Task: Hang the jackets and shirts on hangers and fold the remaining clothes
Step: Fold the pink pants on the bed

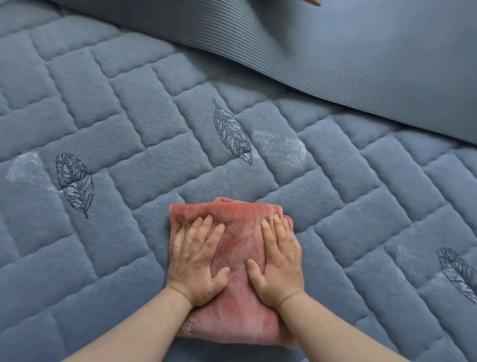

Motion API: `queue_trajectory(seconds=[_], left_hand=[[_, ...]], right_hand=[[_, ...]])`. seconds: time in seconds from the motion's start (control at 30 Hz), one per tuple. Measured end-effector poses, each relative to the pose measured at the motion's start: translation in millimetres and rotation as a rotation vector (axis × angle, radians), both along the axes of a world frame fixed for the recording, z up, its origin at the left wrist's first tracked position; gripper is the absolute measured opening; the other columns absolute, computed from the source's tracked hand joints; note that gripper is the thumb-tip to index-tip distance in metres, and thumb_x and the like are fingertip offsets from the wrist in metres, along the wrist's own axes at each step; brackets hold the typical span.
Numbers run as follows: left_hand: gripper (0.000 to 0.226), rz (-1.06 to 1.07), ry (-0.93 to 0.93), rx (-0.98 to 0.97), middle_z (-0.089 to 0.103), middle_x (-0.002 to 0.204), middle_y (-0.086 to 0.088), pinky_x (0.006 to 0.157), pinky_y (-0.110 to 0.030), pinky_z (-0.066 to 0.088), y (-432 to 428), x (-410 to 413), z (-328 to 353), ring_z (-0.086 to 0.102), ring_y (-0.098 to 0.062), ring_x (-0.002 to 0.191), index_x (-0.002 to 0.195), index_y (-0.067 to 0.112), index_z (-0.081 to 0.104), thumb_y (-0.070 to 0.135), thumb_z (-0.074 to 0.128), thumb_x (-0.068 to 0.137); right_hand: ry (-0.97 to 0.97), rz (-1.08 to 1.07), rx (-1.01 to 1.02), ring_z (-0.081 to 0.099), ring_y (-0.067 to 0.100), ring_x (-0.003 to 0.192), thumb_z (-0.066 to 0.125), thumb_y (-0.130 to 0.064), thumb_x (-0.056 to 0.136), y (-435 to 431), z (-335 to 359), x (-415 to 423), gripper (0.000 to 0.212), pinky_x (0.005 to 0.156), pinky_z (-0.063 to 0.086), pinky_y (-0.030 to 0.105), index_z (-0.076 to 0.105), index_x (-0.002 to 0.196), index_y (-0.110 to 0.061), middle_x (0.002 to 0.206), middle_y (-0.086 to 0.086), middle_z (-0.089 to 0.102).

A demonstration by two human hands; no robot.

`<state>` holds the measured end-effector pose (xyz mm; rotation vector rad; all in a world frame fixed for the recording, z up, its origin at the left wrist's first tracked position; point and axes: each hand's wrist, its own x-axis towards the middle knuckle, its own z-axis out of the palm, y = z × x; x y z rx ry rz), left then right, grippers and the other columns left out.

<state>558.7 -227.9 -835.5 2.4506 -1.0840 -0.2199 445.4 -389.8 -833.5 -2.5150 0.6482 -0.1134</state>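
Note:
A folded pink fleece garment (238, 317) lies as a compact rectangle on the blue quilted bed cover (124, 144), near the bottom centre of the head view. My left hand (197, 261) presses flat on its left half with straight, spread fingers. My right hand (280, 261) lies flat on its right half in the same way. Both palms face down and neither hand grips the cloth. No hanger, jacket or shirt is in view.
A grey-blue ribbed blanket (361, 64) covers the far right of the bed. Embroidered leaf patterns (232, 131) dot the quilt. A small brown corner of something (313, 2) shows at the top edge.

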Motion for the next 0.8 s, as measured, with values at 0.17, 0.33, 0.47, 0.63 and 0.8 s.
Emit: queue_trajectory(seconds=[0.17, 0.33, 0.47, 0.63, 0.8], left_hand=[[0.075, 0.057, 0.006, -0.011, 0.036, 0.15, -0.016, 0.113, -0.045, 0.015, 1, -3, 9, 0.027, -0.029, 0.139, 0.143, 0.018, 0.032, 0.05, 0.044, 0.077], [0.095, 0.523, 0.233, 0.089, 0.039, 0.145, -0.021, 0.106, -0.05, 0.034, 13, -30, 24, 0.04, -0.038, 0.131, 0.148, 0.012, 0.03, 0.057, 0.066, 0.073], [0.065, 0.91, 0.638, -0.019, 0.064, 0.099, -0.004, 0.079, -0.038, 0.047, 18, -51, 47, 0.061, -0.034, 0.102, 0.106, 0.017, 0.054, 0.058, 0.077, 0.061], [0.044, 0.948, 1.47, -0.343, 0.074, 0.097, -0.017, 0.076, -0.039, 0.056, 35, -64, 87, 0.071, -0.034, 0.088, 0.106, 0.009, 0.071, 0.04, 0.077, 0.074], [0.048, 0.97, 1.771, -0.459, 0.068, 0.106, -0.027, 0.084, -0.048, 0.055, 63, -107, 146, 0.069, -0.038, 0.089, 0.104, -0.001, 0.073, 0.034, 0.072, 0.071]], right_hand=[[-0.021, -0.061, 0.026, 0.019, 0.035, 0.147, 0.044, -0.053, 0.08, 1, 7, 0, 0.081, 0.113, 0.027, 0.051, 0.032, 0.15, -0.014, 0.158, 0.014, 0.025], [0.071, -0.337, 0.278, 0.032, 0.019, 0.137, 0.047, -0.071, 0.069, 12, 27, -19, 0.097, 0.114, 0.026, 0.035, 0.03, 0.149, -0.019, 0.149, 0.003, 0.037], [0.172, -0.564, 0.579, 0.06, 0.018, 0.1, 0.058, -0.074, 0.062, 18, 46, -36, 0.06, 0.077, 0.043, 0.031, 0.056, 0.102, -0.03, 0.095, -0.014, 0.06], [0.343, -0.622, 1.28, 0.07, 0.025, 0.095, 0.077, -0.057, 0.067, 5, 82, -65, 0.055, 0.083, 0.054, 0.037, 0.07, 0.107, -0.02, 0.098, 0.004, 0.076], [0.434, -0.535, 1.579, 0.066, 0.038, 0.107, 0.084, -0.049, 0.054, 8, 132, -106, 0.073, 0.097, 0.049, 0.047, 0.072, 0.114, -0.01, 0.116, 0.021, 0.068]])
